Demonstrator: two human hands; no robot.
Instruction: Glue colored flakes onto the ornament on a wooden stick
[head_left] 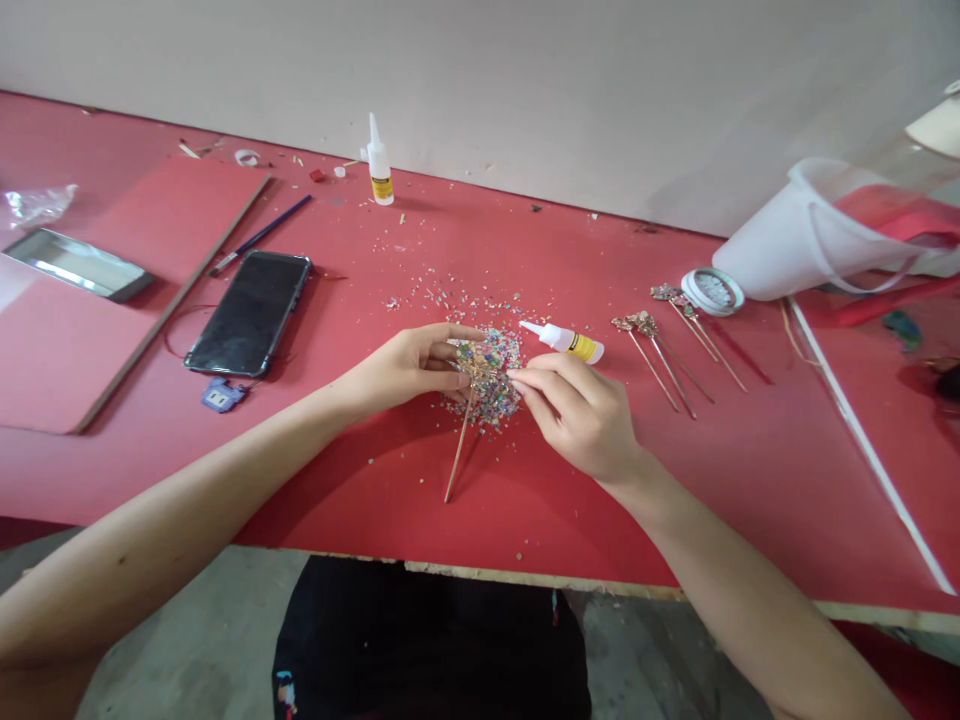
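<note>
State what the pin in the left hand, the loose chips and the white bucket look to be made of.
Pin: probably metal; its thin, straight stem has a coppery finish.
Chips: perhaps shell or plastic; thin, multicoloured flakes, too small to settle.
Bucket: likely plastic, with a smooth, whitish wall.

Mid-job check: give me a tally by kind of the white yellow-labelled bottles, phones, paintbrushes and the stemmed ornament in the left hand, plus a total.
White yellow-labelled bottles: 2 (one upright, one lying down)
Phone: 1
Paintbrush: 1
Stemmed ornament in the left hand: 1
Total: 5
</note>
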